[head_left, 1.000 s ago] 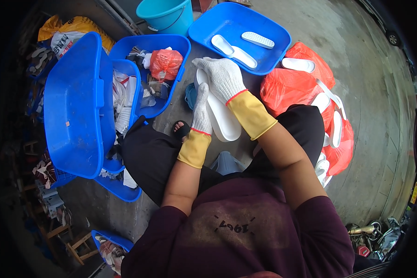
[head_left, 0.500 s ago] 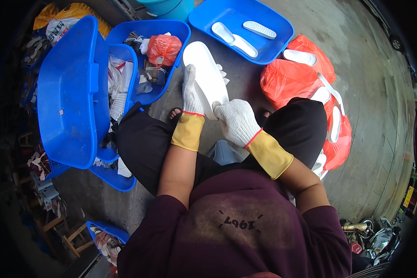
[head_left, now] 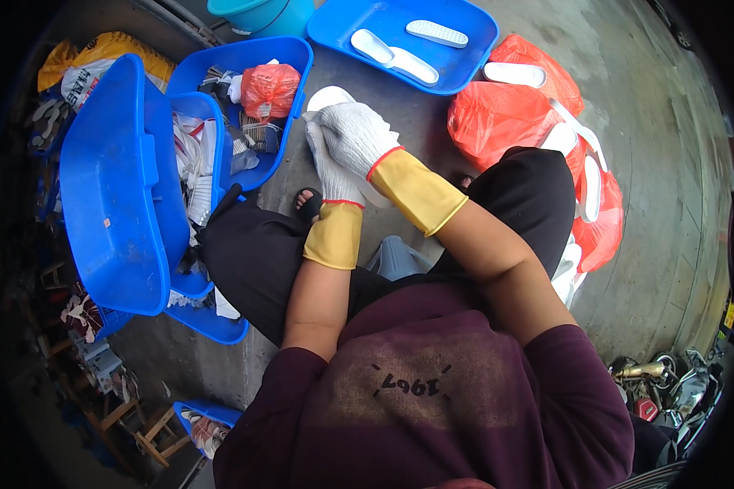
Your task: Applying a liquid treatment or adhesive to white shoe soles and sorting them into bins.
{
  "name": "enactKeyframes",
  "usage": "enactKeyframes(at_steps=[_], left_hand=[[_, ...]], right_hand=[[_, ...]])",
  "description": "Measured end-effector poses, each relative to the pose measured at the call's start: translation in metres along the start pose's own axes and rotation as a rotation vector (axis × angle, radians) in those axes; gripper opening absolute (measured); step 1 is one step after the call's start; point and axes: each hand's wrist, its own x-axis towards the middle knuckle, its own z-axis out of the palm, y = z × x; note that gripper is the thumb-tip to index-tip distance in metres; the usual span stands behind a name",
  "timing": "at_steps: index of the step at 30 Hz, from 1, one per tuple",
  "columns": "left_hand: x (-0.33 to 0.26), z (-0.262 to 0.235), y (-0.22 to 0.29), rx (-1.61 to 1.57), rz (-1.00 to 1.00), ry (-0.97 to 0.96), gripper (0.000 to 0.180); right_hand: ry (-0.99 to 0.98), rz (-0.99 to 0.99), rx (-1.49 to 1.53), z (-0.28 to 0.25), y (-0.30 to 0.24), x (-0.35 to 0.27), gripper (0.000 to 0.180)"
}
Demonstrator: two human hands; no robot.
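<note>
While left hand [head_left: 333, 177] and right hand [head_left: 355, 135] clasp it, the white sole [head_left: 329, 97] slants lengthwise forward and left.

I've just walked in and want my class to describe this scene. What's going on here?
A person in white-and-yellow gloves has both hands on a white sole: the left hand grips it and the right hand closes over its upper part, hiding much of it. Ahead, three other soles lie in a blue tray. More lie on and beside red bags at the right; blue tubs stand at the left.
</note>
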Motion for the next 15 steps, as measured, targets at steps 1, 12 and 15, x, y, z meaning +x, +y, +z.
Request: enactKeyframes(at_steps=[1, 12, 15], left_hand=[[-0.001, -0.004, 0.006, 0.004, 0.012, 0.001, 0.08], [-0.003, 0.022, 0.011, 0.312, -0.023, 0.0, 0.109], [-0.006, 0.023, 0.002, 0.232, -0.099, 0.086, 0.096]], right_hand=[[-0.003, -0.011, 0.006, -0.002, -0.009, -0.015, 0.02], [-0.247, -0.304, -0.297, -0.077, 0.038, -0.067, 0.022], [-0.187, -0.307, -0.418, -0.073, 0.051, -0.029, 0.021]])
